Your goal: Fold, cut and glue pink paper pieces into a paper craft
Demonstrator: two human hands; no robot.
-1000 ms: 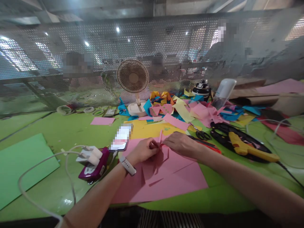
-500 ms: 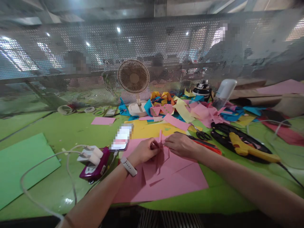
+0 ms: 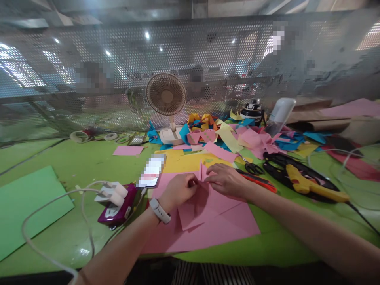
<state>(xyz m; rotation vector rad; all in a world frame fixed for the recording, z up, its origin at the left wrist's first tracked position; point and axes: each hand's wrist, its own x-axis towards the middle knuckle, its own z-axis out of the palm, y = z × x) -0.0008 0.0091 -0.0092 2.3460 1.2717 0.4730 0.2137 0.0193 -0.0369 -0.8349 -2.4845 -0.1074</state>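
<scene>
My left hand (image 3: 183, 189), with a white watch at the wrist, pinches the left side of a folded piece of pink paper (image 3: 197, 211). Opposite it, my right hand (image 3: 223, 180) has its fingers closed on the upper right part of the same paper. A narrow pink fold stands up between the fingertips, which partly hide it. Beneath both hands lies a larger pink sheet (image 3: 234, 231), flat on the green table (image 3: 219, 255).
To the left are a phone (image 3: 152, 171), a purple power strip (image 3: 117, 211) with white chargers, and a green sheet (image 3: 32, 209). Behind stand a fan (image 3: 166, 96) and paper scraps (image 3: 252, 140). Scissors (image 3: 253, 168) and a yellow glue gun (image 3: 314, 188) lie right.
The folded pink paper has turned and spread flatter below my hands, its lower edge showing more. Both hands keep nearly the same place, with the right fingers slightly shifted.
</scene>
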